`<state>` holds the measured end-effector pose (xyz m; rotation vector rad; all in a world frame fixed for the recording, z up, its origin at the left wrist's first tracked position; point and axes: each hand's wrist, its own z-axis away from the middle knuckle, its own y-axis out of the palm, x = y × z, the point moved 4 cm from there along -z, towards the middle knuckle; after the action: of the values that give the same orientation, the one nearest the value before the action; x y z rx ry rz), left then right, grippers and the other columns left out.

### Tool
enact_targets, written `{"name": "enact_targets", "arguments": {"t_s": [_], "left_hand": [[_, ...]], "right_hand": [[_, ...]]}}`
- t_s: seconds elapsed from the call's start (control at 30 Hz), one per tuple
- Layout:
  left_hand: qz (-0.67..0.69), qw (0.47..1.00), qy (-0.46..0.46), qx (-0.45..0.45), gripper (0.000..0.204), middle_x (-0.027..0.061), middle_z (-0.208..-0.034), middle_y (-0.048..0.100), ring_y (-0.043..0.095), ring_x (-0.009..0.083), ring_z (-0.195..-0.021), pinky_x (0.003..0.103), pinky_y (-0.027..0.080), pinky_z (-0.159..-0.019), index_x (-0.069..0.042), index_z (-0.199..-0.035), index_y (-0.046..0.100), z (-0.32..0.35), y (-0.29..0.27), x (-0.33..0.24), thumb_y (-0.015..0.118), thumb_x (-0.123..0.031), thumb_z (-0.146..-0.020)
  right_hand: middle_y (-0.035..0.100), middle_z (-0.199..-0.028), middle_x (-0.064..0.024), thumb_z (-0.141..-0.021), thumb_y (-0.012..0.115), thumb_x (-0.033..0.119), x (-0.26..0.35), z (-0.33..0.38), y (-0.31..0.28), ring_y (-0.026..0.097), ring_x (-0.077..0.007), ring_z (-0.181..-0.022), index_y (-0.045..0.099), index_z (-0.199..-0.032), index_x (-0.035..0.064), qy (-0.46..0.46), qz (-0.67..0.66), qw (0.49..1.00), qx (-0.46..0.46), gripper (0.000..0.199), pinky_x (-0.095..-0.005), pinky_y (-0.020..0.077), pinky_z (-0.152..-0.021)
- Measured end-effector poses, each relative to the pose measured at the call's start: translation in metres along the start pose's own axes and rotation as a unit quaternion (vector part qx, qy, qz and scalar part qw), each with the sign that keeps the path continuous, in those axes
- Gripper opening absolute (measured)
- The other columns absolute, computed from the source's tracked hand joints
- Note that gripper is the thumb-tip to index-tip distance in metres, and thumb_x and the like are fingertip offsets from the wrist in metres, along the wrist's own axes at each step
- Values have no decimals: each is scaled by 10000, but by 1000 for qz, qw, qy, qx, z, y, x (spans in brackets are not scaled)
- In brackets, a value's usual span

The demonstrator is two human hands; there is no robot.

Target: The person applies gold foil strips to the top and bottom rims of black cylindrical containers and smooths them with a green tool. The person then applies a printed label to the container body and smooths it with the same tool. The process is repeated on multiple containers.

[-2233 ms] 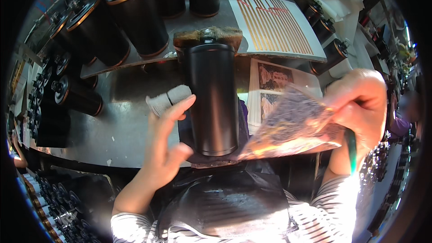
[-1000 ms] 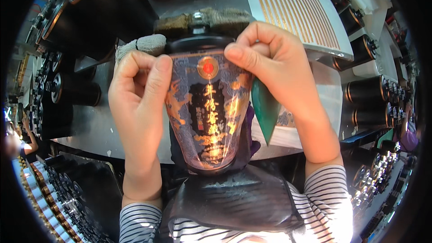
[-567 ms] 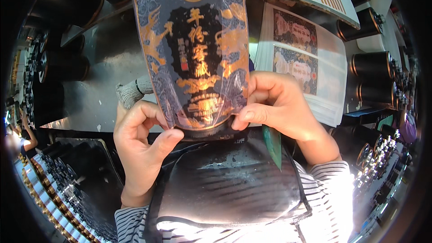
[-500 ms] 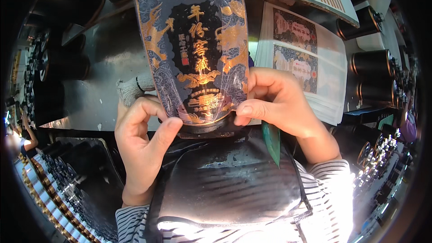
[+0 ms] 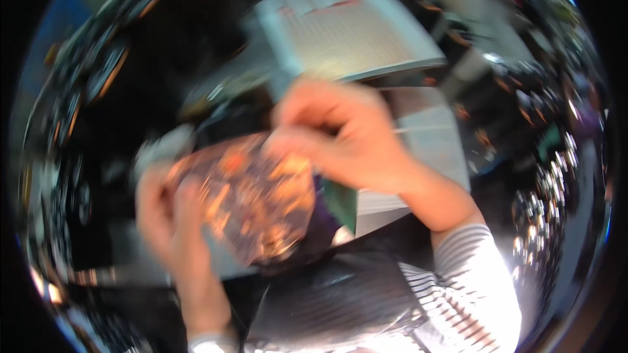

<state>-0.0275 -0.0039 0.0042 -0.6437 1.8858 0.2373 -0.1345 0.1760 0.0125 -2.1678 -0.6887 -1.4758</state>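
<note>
Over the blurred workbench [image 5: 418,137], left hand [image 5: 167,212] and right hand [image 5: 333,137] both gripping a dark gold-patterned label [image 5: 252,206]

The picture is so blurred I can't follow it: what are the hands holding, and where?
A dark, gold-patterned label sheet: left hand at its left edge, right hand at its top right corner.

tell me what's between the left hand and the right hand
In the blurred head view, the dark label with orange-gold print spans between the left hand and the right hand; both appear to hold it.
</note>
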Motion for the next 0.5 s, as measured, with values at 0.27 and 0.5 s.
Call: {"name": "enact_targets", "arguments": {"t_s": [0.27, 0.5], "left_hand": [[23, 983, 48, 176, 189, 9, -888, 430, 406, 49, -797, 180, 338, -742, -25, -957, 456, -32, 30, -60, 551, -187, -937], [27, 964, 93, 246, 315, 56, -1011, 529, 502, 64, -754, 180, 393, -656, -22, -1077, 500, -49, 81, -65, 570, -289, -927]], "right_hand": [[664, -726, -82, -836, 635, 468, 76, -20, -54, 638, -175, -672, 683, -812, -49, -17, 27, 979, 202, 520, -285, 486, -597], [660, -711, -29, -815, 700, 264, 81, -13, -91, 577, -94, -617, 690, -872, 20, 30, 237, 946, 220, 250, -248, 436, -541]]}}
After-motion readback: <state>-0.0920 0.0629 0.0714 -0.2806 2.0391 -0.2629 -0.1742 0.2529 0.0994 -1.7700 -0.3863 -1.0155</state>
